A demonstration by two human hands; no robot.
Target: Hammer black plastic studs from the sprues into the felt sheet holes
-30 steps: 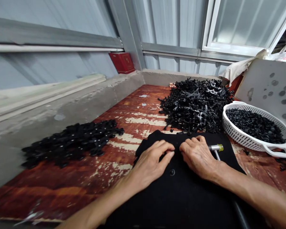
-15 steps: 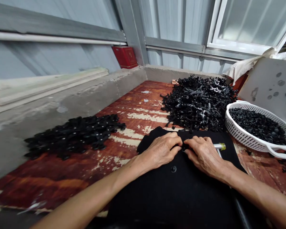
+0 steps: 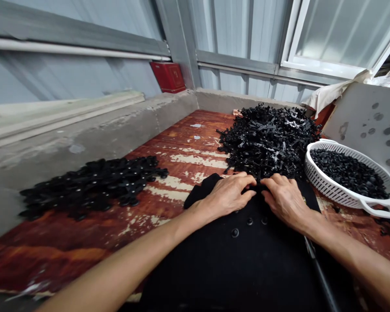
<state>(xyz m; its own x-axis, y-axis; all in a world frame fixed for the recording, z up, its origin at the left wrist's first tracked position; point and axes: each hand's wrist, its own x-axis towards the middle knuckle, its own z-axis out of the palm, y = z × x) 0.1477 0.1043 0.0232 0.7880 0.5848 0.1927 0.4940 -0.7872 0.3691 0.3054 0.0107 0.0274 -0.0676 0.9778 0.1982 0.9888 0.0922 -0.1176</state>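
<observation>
Left hand [image 3: 229, 196]: curled, narrow, fingertips at the far edge of the black cloth [image 3: 234, 268]; any hold cannot be told, black on black.
Right hand [image 3: 284, 201]: curled, narrow, fingertips just beside the left's; hold likewise unclear.
Hand form: fingertips close together, wrists low, cloth flat, which looks right for fine work.
Studs [image 3: 249, 221]: three, small, black, on the cloth just below the hands.
Pile [image 3: 266, 145]: black plastic pieces, heaped against the cloth's far edge.
Strips [image 3: 94, 186]: black, studded, lying left of the cloth, well apart.
Basket [image 3: 344, 198]: white, slotted, right of the pile, holding black caps [image 3: 347, 178].
Board [image 3: 68, 255]: red-brown, peeling paint, under everything.
</observation>
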